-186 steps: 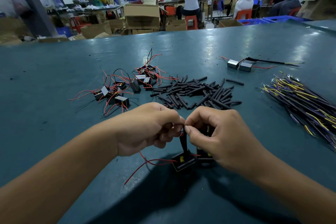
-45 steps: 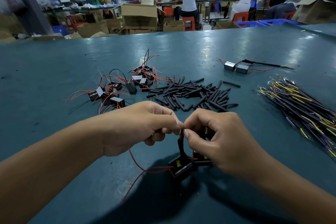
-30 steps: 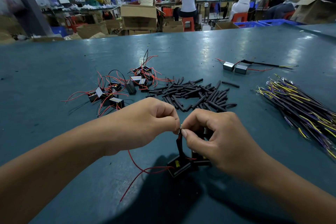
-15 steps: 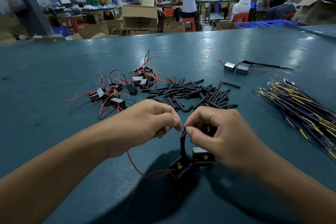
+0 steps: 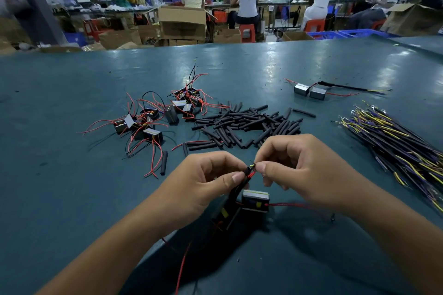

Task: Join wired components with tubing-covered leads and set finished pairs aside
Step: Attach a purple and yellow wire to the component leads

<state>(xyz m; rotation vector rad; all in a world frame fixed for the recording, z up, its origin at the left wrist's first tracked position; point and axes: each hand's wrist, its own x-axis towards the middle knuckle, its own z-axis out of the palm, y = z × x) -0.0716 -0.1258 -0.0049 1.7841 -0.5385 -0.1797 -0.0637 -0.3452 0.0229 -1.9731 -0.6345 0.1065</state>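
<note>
Big teal desk, and the supplies sit around its middle: the bundle of yellow-and-dark leads toward the right edge, the heap of black tubing pieces dead centre, loose components with red wires left of that. One finished pair is parked further back on the right.

Near the front edge, two components hang just under the hands. Left hand pinches the black sleeve between thumb and forefinger, other fingers curled in. Right hand pinches the tiny yellow and red wire ends poking out of the top.

My guess is this is the twist-the-ends bit. Tips: keep the sleeve clamped so it can't creep up over the bare ends, twist them tight and neat, then slide the tubing over so no copper shows.
</note>
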